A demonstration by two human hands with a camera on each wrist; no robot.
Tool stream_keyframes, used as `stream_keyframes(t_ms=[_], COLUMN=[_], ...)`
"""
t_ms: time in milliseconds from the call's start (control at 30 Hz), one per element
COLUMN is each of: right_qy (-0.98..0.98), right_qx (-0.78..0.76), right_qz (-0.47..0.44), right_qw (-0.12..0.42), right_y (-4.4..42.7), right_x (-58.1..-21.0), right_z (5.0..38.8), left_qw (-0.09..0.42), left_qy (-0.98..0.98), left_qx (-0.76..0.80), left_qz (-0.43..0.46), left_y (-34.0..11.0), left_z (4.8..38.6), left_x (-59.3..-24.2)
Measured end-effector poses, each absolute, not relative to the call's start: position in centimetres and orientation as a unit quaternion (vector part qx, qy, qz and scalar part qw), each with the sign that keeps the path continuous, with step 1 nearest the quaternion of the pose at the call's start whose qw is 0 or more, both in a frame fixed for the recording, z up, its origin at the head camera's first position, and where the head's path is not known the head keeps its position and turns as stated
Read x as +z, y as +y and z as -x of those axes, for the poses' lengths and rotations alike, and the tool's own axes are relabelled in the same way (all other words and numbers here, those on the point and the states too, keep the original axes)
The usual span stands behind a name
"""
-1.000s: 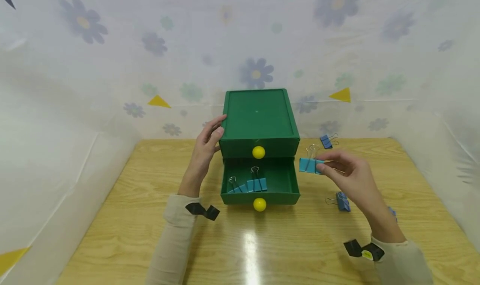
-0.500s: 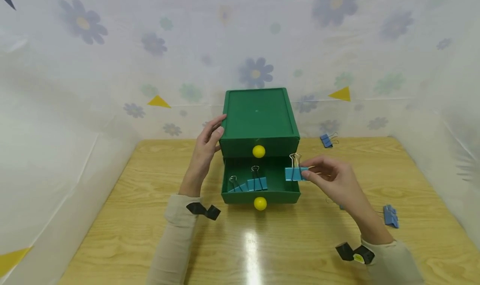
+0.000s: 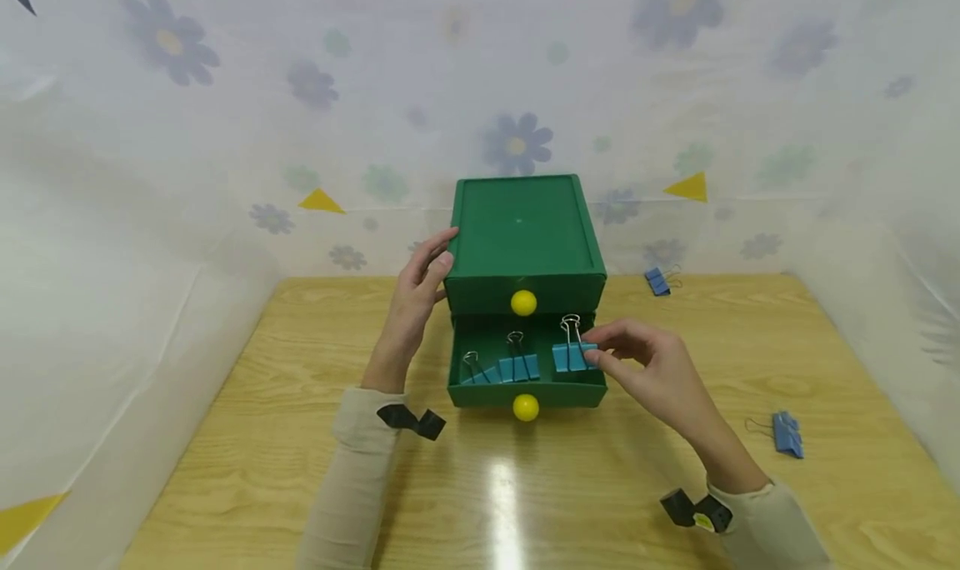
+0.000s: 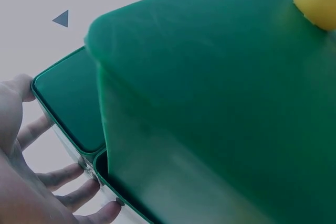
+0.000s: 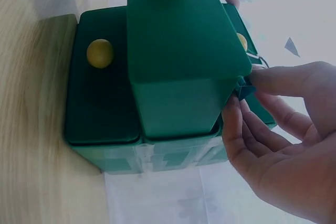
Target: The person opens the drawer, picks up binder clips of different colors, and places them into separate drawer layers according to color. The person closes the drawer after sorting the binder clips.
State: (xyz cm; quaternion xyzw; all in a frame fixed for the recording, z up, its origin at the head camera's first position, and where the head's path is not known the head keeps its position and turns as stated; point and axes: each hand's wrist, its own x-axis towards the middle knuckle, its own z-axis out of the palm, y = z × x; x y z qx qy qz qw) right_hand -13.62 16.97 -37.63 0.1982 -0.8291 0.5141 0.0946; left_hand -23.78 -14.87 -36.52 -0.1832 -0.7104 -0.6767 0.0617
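A green drawer cabinet with yellow knobs stands on the table, and the drawer below its top one is pulled out. My right hand pinches a light-blue binder clip by its right end, over the right part of that drawer. Only a corner of this clip shows between thumb and fingers in the right wrist view. Inside the drawer at the left lie a light-blue binder clip and another binder clip, handles up. My left hand rests against the cabinet's left side, fingers extended.
On the wooden table to the right lie a darker blue binder clip near the right arm and another blue binder clip farther back. A flowered white curtain surrounds the table. In the right wrist view a lower drawer is closed.
My right hand has carried the light-blue binder clip leftward and slightly down, from beside the cabinet to over the pulled-out drawer. The left hand stays against the cabinet.
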Motion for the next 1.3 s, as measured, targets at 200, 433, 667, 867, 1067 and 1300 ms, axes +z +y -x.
stream_keyframes(t_ms=[200,433,667,867,1067,1300], right_qy=[-0.848,-0.865,-0.888,-0.902,-0.909,-0.905], right_qx=[0.47,0.415,0.35,0.305,0.306,0.33], right_qz=[-0.217,-0.239,-0.256,-0.265,-0.255,-0.238], right_qw=[0.117,0.148,0.157,0.153,0.12,0.124], right_y=[16.6,16.1,15.3,14.6,14.2,13.7], right_x=[-37.1,-37.2,-37.4,-37.3,-37.2,-37.6], right_z=[13.8,14.4,14.9,15.0,15.4,15.8], left_qw=[0.067,0.064,0.064,0.066,0.063,0.064], left_qy=[-0.706,-0.705,-0.703,-0.704,-0.704,-0.705], left_qx=[-0.679,-0.679,-0.681,-0.681,-0.681,-0.681], left_qz=[0.189,0.193,0.194,0.189,0.192,0.189], left_y=[-14.5,-14.2,-14.1,-14.2,-14.2,-14.2], left_z=[23.7,23.7,23.7,23.6,23.6,23.6], left_x=[-36.5,-36.2,-36.2,-36.2,-36.3,-36.3])
